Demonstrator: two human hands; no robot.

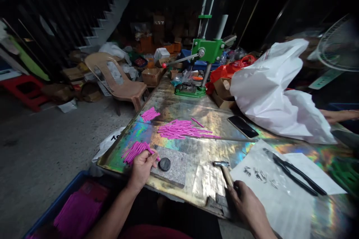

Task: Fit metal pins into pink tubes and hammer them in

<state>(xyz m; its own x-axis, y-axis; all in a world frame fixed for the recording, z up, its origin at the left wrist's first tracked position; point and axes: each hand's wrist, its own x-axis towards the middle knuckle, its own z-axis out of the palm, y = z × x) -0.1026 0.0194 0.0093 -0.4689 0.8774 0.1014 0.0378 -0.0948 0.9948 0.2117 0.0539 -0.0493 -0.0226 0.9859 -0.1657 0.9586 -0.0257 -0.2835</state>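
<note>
My left hand (144, 166) pinches a pink stick (153, 154) and holds it beside a round black block (164, 164). That block sits on a speckled stone slab (175, 166) near the table's front edge. Just left of my fingers lies a bundle of pink sticks (134, 152). A larger pile of pink sticks (181, 129) spreads behind the slab, with a small group (150, 114) to its left. In my right hand (244, 199) is a hammer (224, 170) by its wooden handle, its metal head low over the table, right of the slab.
Black-handled pliers (294, 171) and small metal pieces (259, 174) lie on white paper (294, 209) at right. Behind are a phone (242, 126), a big white bag (269, 89) and a green press (206, 50). Another person's arm (340, 115) shows at far right. A chair (120, 82) stands left.
</note>
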